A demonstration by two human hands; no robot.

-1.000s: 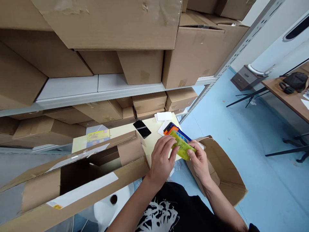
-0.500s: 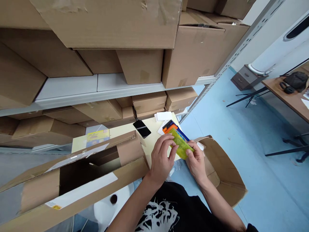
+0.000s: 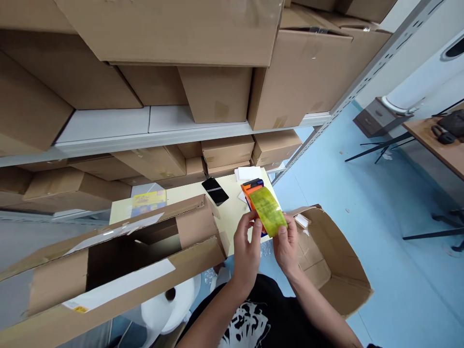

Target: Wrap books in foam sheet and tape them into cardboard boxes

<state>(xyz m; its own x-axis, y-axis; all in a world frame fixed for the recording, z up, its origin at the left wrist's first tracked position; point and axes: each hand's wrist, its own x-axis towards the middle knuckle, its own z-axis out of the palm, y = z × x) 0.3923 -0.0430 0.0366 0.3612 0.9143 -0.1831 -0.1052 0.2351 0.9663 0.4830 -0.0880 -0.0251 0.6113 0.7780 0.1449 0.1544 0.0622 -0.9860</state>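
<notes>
A flat, shiny yellow-green packet (image 3: 268, 210) is tilted in front of me above the table's right end. My right hand (image 3: 286, 247) pinches its lower right corner between thumb and fingers. At its lower left edge, my left hand (image 3: 247, 246) closes thumb and fingertips on it. Partly hidden behind the packet is an orange and dark blue item (image 3: 247, 189), whose kind I cannot make out. White papers (image 3: 249, 173) lie just beyond. A black phone (image 3: 215, 191) rests on the pale yellow table (image 3: 188, 190) to the left.
A long open carton (image 3: 195, 253) stands at the left, near a white roll (image 3: 181, 302). Another open carton (image 3: 342, 261) is at my right on the blue floor. Shelves packed with cardboard boxes (image 3: 221, 92) rise ahead. A yellow-and-blue package (image 3: 148, 202) lies behind the left carton.
The yellow-green packet has turned to show its broad face more fully. My left hand has dropped from its upper part to the lower left edge. The view has shifted slightly.
</notes>
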